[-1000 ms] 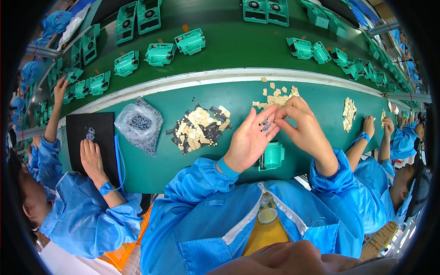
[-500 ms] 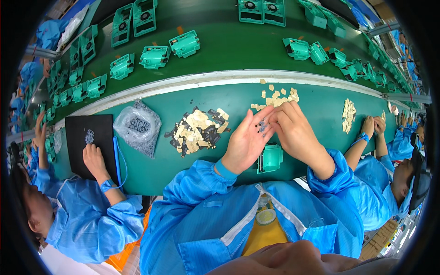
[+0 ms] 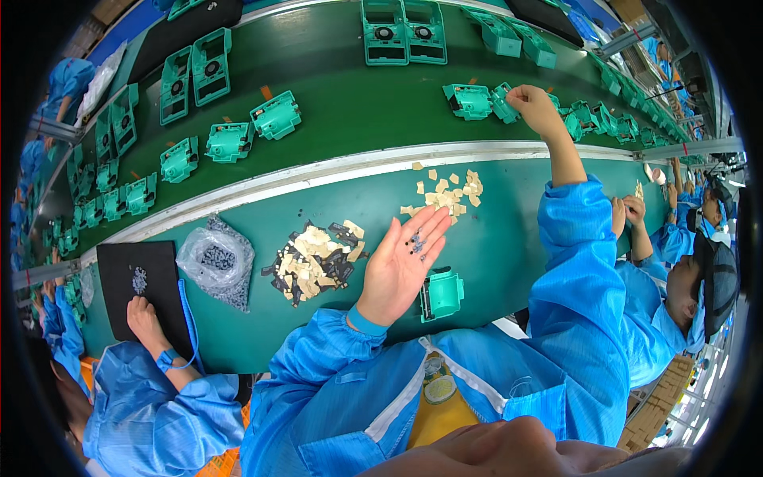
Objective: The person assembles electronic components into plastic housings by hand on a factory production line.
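My left hand (image 3: pixel 404 266) is held palm up over the bench, fingers stretched out and flat. Several small dark blue-grey pieces (image 3: pixel 416 245) lie loose on its fingers. Reaching far forward across the white rail, my right hand (image 3: pixel 536 110) has its fingers closed at the right end of a teal plastic housing (image 3: pixel 503 104) on the green belt. The fingertips partly hide the contact. Another teal housing (image 3: pixel 443 295), with a black strip along its left side, rests on the bench beside my left hand.
Cream pieces (image 3: pixel 449 193) are scattered beyond my left hand. Left of it lie a heap of cream and black pieces (image 3: pixel 314 262) and a clear bag (image 3: pixel 216 262) of grey parts. A white rail (image 3: pixel 334 170) borders the belt. Co-workers sit at both sides; one works over a black mat (image 3: pixel 119 270).
My right hand has left my left palm and stretched forward to a housing on the belt. My left hand stays palm up with the small pieces. The whole view has shifted slightly.
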### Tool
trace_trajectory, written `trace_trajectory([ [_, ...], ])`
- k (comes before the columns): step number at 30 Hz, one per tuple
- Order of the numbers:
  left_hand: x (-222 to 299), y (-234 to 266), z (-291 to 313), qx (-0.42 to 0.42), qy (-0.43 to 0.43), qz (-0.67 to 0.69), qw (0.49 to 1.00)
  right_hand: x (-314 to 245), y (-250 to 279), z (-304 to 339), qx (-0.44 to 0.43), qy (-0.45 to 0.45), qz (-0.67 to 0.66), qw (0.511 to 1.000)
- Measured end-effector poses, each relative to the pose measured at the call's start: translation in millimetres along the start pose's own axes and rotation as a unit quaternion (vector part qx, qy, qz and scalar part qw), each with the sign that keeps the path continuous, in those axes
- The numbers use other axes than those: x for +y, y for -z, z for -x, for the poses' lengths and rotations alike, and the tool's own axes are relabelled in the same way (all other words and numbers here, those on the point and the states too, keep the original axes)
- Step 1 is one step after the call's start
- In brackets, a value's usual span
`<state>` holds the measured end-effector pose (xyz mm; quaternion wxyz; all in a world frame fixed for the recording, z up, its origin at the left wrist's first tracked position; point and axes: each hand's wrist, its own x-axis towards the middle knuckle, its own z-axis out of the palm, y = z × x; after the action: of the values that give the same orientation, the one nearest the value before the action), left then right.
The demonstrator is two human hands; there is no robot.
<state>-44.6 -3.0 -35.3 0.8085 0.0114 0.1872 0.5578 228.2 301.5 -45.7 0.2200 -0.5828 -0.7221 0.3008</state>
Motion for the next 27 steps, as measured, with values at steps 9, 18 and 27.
trace_trajectory([
  [9, 4, 6, 2, 0.005, 0.0, 0.001, 1.0, -6, -11, -14, -0.056, -0.077, 0.041, 0.995],
  [18, 5, 15, 1, -0.006, -0.003, 0.008, 1.0, -9, -25, -24, -0.064, -0.113, 0.053, 0.99],
  [27, 8, 15, 8, 0.004, -0.007, -0.002, 1.0, -8, -33, -31, -0.071, -0.144, -0.001, 0.987],
])
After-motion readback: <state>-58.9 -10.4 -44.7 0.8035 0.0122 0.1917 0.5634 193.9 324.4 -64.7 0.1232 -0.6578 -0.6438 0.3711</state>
